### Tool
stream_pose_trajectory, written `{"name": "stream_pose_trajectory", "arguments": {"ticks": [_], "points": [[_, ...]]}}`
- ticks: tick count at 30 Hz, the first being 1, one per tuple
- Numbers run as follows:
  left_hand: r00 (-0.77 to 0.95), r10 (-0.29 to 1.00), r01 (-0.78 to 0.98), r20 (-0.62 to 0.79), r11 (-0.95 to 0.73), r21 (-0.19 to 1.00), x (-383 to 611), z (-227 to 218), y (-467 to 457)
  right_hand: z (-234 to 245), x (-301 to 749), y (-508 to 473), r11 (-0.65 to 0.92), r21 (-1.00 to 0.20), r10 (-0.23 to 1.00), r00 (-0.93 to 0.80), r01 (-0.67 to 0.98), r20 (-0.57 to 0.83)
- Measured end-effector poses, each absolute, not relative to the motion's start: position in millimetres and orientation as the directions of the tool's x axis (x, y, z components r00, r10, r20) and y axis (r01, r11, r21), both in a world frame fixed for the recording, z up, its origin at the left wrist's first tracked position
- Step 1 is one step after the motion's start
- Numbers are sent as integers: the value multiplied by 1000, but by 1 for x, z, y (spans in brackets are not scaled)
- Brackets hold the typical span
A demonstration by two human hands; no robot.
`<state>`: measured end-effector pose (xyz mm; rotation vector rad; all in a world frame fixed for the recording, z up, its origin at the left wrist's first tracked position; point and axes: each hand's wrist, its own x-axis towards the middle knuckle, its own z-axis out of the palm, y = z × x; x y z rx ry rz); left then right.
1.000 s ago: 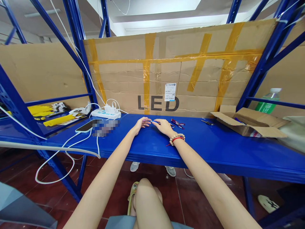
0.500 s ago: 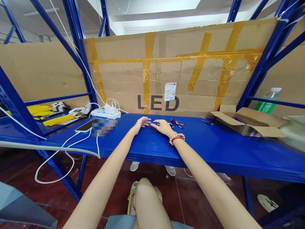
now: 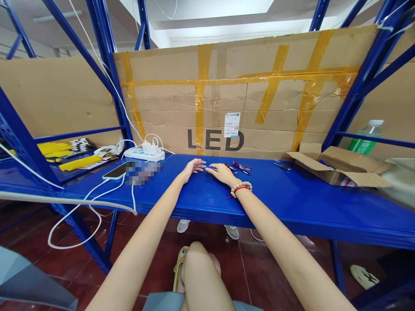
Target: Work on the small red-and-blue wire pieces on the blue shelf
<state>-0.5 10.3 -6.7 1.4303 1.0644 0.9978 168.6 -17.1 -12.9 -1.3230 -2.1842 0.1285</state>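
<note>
- knee lowest in view, below bench edge
- beaded bracelet on right wrist
- right hand palm down on bench, fingers curled over one end of blue pen; can't tell if gripping
- left hand flat, fingers loosely spread, tips at pen's other end
- pen lies on bench between both hands
- red-and-blue small tools just right of right hand
- phone on cable, far left
- cardboard box open, far right
- taped cardboard sheet marked LED behind
</note>
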Motion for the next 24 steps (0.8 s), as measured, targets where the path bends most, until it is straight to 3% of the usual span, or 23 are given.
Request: {"name": "stream_pose_trajectory", "arguments": {"ticks": [24], "points": [[248,967,102,58,-85,991,0,-9,14,-20,169,-8,572,-394,798,-378,719,469]]}}
